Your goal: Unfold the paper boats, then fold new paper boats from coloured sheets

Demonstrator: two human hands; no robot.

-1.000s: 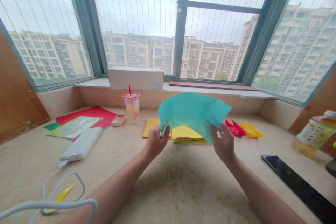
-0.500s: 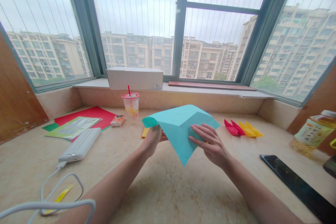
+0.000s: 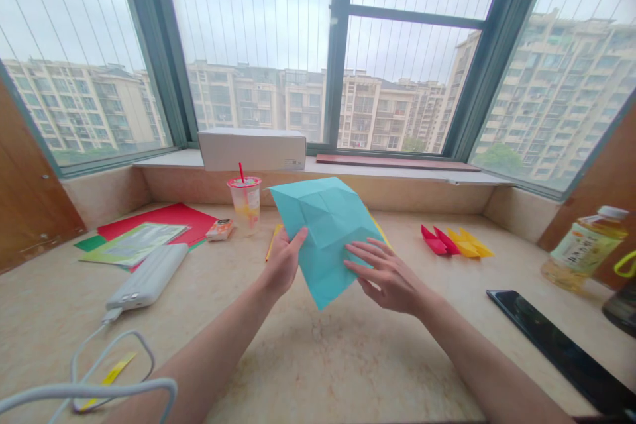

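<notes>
Turquoise origami paper, visibly creased, occupies the centre of the frame, tilted above the worktop. The left hand pinches its left edge, thumb in front; the right hand has an unclenched grip, outstretched fingers resting on the lower right face. At right of centre lie red folded paper and yellow folded paper; at lower right, a black smartphone.

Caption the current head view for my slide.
Both hands on a creased light-blue sheet, folded red paper and folded yellow paper lying farther right.
</notes>
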